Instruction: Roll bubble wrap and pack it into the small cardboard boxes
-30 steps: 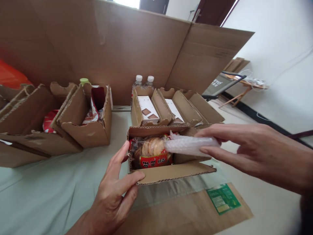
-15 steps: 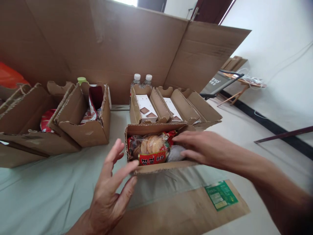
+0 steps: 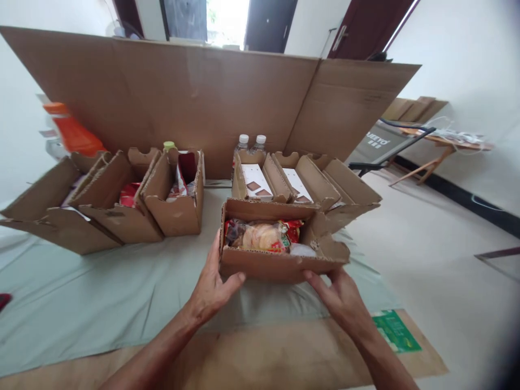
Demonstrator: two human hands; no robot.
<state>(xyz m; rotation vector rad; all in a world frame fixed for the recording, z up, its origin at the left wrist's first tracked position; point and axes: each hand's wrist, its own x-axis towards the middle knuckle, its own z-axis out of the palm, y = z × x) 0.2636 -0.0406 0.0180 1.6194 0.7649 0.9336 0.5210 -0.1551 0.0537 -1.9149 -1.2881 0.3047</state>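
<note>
Head view, green cloth (image 3: 101, 292), cardboard screen (image 3: 182, 92), white wall (image 3: 467, 81), left hand (image 3: 211, 287), right hand (image 3: 341, 298), fingers (image 3: 238, 278) clasping box (image 3: 264, 265)

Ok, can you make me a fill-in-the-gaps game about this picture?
1. The left hand and right hand touch a box made of ____.
2. The packet of biscuits lies ____ that box.
3. At the back stand ____ bottles with white caps.
4. The label near the right hand is ____.
Missing words: cardboard; inside; two; green.
</note>
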